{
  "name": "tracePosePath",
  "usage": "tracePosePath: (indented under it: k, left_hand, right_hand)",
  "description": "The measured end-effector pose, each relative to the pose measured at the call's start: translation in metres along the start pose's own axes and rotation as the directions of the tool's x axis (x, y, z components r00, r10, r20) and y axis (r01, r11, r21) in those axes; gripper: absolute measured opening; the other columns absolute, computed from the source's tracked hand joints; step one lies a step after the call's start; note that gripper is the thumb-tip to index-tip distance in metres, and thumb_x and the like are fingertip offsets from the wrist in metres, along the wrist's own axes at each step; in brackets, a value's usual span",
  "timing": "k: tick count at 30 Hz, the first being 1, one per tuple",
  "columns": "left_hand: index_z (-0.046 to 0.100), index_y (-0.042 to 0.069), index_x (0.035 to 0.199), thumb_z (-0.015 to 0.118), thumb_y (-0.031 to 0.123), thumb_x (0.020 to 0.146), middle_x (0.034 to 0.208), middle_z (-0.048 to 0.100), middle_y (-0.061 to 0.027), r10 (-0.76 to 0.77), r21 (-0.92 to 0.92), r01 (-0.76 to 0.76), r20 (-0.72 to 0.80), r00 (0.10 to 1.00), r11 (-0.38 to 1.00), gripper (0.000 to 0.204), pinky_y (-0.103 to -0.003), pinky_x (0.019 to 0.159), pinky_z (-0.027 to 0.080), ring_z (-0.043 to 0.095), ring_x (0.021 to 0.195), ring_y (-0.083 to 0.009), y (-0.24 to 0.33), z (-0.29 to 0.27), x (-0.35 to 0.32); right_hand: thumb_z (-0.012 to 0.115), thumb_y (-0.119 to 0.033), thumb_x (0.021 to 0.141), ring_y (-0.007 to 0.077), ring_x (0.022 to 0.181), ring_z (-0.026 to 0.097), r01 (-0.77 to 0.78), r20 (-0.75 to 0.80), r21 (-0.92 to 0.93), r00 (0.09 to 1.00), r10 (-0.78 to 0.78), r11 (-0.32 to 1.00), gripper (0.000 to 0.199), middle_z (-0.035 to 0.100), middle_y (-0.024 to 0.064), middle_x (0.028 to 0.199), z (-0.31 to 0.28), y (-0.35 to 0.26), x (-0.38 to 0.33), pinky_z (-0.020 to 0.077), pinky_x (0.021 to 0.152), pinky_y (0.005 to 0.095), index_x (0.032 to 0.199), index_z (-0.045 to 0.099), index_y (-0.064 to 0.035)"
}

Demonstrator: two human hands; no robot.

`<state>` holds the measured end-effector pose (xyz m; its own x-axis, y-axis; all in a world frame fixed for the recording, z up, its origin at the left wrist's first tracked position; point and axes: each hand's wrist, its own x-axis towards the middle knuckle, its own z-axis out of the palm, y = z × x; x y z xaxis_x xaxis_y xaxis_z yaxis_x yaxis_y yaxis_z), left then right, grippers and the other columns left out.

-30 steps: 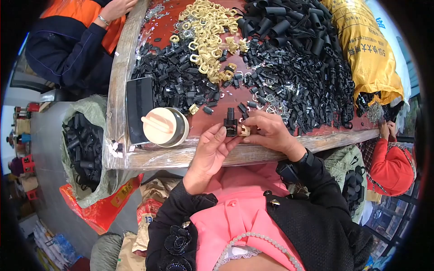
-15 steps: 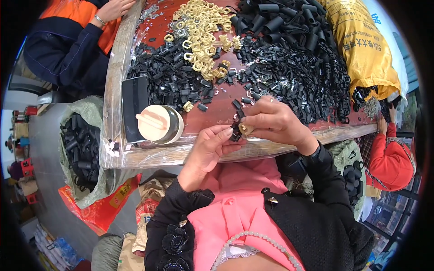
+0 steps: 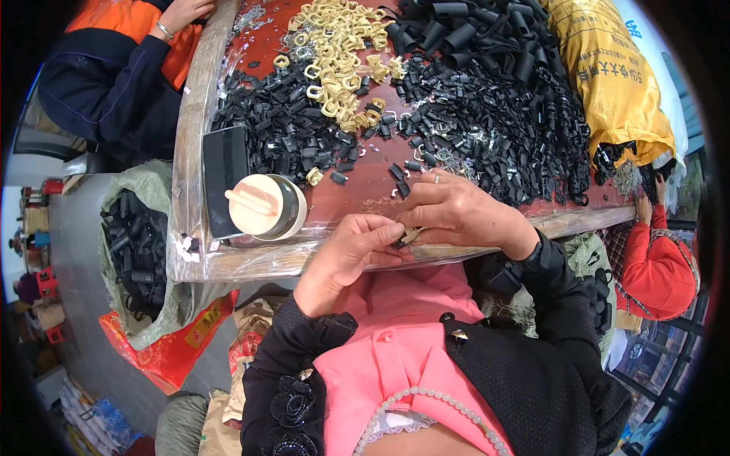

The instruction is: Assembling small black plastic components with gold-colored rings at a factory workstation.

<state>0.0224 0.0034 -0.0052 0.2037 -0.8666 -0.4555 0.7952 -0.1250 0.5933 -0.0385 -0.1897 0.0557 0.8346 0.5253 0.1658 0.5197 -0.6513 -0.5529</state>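
Observation:
Just over the table's near edge, my two hands meet fingertip to fingertip. My left hand (image 3: 346, 249) pinches a small black plastic piece (image 3: 398, 243), mostly covered by the thumb and fingers. A cream plastic part (image 3: 412, 234) is pinched in my right hand (image 3: 465, 214), up against the black piece; whether they are joined I cannot tell. A few loose small black clips (image 3: 398, 176) lie on the red tabletop just beyond my right fingers.
Cream plastic rings (image 3: 334, 45) are heaped at the far middle, between piles of small black parts (image 3: 281, 125). Black tubes (image 3: 460, 34) lie farther right, beside a yellow sack (image 3: 608, 68). A cream-lidded jar (image 3: 255, 205) stands by a dark flat device (image 3: 222, 175). Co-workers sit left and right.
My right hand has turned and come slightly lower, its fingers closing over the cream part against the black piece. Less of both pieces shows now.

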Motion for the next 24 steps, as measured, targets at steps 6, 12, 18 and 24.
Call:
tracePosePath:
  k: [6, 12, 18, 24]
  left_hand:
    - [0.054, -0.003, 0.096, 0.053, 0.017, 0.082, 0.088, 0.06, -0.0136, 0.134, -0.142, -0.136, -0.026, 0.991, 0.981, 0.025, -0.028, 0.063, 0.053, 0.062, 0.075, -0.0235, -0.004, 0.0, 0.0]
    - [0.052, -0.001, 0.102, 0.052, 0.012, 0.083, 0.09, 0.06, -0.0118, 0.329, -0.351, -0.339, -0.091, 0.94, 0.873, 0.023, -0.026, 0.066, 0.052, 0.061, 0.077, -0.0192, -0.012, -0.005, 0.006]
    - [0.051, -0.001, 0.104, 0.052, 0.009, 0.083, 0.095, 0.059, -0.0114, 0.413, -0.376, -0.459, -0.199, 0.889, 0.805, 0.023, -0.027, 0.071, 0.051, 0.06, 0.082, -0.0178, -0.017, 0.002, 0.015]
    - [0.05, 0.0, 0.106, 0.053, 0.007, 0.082, 0.096, 0.059, -0.0092, 0.418, -0.354, -0.498, -0.28, 0.864, 0.792, 0.025, -0.027, 0.072, 0.05, 0.06, 0.082, -0.0165, -0.015, 0.005, 0.017]
  right_hand:
    - [0.065, -0.013, 0.063, 0.0247, 0.077, 0.051, -0.101, -0.164, 0.37, 0.971, 0.172, 0.923, 0.026, 0.051, 0.007, 0.08, 0.002, 0.022, 0.001, 0.0413, 0.067, 0.0346, 0.087, 0.058, -0.0048]
    - [0.062, -0.013, 0.07, 0.0244, 0.068, 0.051, -0.25, -0.279, -0.386, 0.949, 0.146, 0.888, 0.015, 0.052, 0.0075, 0.076, 0.048, 0.052, 0.017, 0.0409, 0.059, 0.0333, 0.081, 0.056, -0.0032]
    - [0.057, -0.011, 0.075, 0.0233, 0.061, 0.051, -0.203, -0.29, -0.31, 0.951, 0.112, 0.929, 0.009, 0.053, 0.0075, 0.069, 0.045, 0.053, 0.013, 0.0399, 0.053, 0.0297, 0.078, 0.054, -0.0037]
    - [0.054, -0.013, 0.082, 0.0074, 0.055, 0.049, -0.33, -0.025, 0.795, 0.82, 0.571, 0.509, 0.01, 0.053, -0.001, 0.064, 0.035, 0.031, -0.001, 0.037, 0.047, 0.0209, 0.081, 0.052, -0.0033]
